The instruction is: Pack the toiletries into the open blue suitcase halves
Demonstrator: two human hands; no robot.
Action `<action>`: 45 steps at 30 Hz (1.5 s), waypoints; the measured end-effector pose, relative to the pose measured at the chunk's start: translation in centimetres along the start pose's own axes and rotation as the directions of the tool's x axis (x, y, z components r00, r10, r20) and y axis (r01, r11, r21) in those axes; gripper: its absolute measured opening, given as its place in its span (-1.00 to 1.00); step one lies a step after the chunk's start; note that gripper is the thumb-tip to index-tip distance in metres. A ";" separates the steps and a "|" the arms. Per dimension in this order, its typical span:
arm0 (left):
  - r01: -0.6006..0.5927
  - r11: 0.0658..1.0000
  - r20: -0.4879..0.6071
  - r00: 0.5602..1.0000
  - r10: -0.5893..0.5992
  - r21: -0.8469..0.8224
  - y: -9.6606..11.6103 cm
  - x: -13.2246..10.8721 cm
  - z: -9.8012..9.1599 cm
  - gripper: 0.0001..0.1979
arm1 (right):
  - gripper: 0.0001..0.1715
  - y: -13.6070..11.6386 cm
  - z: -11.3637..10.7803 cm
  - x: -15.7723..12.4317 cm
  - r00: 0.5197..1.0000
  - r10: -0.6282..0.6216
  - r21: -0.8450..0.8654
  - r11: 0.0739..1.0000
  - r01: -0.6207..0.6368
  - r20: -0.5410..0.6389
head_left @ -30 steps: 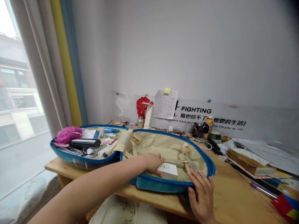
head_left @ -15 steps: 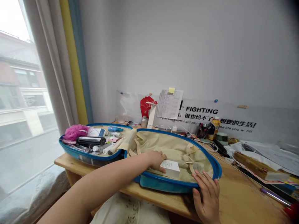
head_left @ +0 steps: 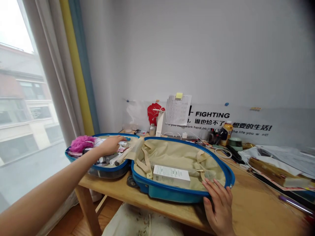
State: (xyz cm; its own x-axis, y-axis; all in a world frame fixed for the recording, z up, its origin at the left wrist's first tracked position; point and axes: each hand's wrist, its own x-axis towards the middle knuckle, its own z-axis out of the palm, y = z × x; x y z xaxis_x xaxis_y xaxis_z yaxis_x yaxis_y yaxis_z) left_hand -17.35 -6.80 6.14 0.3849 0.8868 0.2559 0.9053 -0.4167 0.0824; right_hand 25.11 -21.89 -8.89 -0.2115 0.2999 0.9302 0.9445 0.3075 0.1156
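Since the earlier frame, the left hand [head_left: 110,145] has left the white carton [head_left: 171,176] and crossed over to the left shell of the open blue suitcase [head_left: 169,193], and the view I'm working from has swung slightly. From here, that hand hangs low over the packed toiletries with its fingers together and extended, and I cannot tell whether it is pinching anything. The right hand [head_left: 218,206] is spread over the near rim of the right shell, its fingers [head_left: 209,186] curling onto the beige lining, not gripping any loose item. The carton lies flat in that right shell, just inside the near rim and well left of the right hand, among beige straps. A pink bath puff [head_left: 81,143] sits at the far end of the left shell, beside tubes and bottles. The suitcase lies open on a wooden desk [head_left: 118,193], with one wheel [head_left: 132,181] showing between the shells. Behind it, a yellow-labelled bottle [head_left: 225,133] stands against the wall below a printed "FIGHTING" sign [head_left: 213,115].
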 end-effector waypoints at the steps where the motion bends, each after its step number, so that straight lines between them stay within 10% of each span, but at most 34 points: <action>1: 0.019 1.000 0.015 1.000 -0.019 0.013 -1.8 -1.0 -0.3 -0.53 | -0.57 -0.1 0.0 0.0 1.000 0.005 0.003 1.000 -0.005 -0.004; 6: 0.081 0.996 0.079 0.993 -0.085 0.048 -7.2 -4.1 0.3 -0.54 | -0.60 -0.2 0.0 0.2 1.000 0.012 0.004 1.000 -0.012 -0.003; 12: 0.055 0.987 0.094 0.993 -0.070 0.154 -7.3 -3.3 0.3 -0.51 | -0.61 -0.2 -0.2 0.2 1.000 0.006 -0.031 0.999 -0.006 0.002; 21: -0.082 0.995 -0.086 0.992 0.087 0.064 4.5 -2.0 -5.8 -0.40 | -0.61 0.0 0.1 0.0 1.000 0.000 -0.020 1.000 0.000 -0.005; 29: -0.471 0.865 0.143 0.857 0.495 -0.174 15.3 1.1 0.8 -0.25 | -0.62 0.0 -0.1 0.1 1.000 -0.023 -0.022 0.999 0.022 -0.007; 35: -0.454 0.866 0.367 0.784 0.500 -0.209 17.6 1.2 5.3 -0.43 | -0.59 0.4 0.0 -0.5 1.000 0.006 -0.022 1.000 -0.006 0.026; 45: -0.430 0.864 0.366 0.784 0.501 -0.262 17.9 1.3 5.2 -0.57 | -0.61 0.5 0.0 -0.5 1.000 -0.001 -0.006 1.000 0.001 0.024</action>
State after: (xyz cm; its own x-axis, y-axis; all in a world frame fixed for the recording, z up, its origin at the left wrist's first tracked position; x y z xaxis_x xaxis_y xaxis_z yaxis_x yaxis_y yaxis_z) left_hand 0.32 -12.12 2.90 0.8211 0.5600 -0.1103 0.5699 -0.7934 0.2138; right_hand 25.69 -21.87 -9.34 -0.2179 0.3212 0.9216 0.9459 0.3020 0.1184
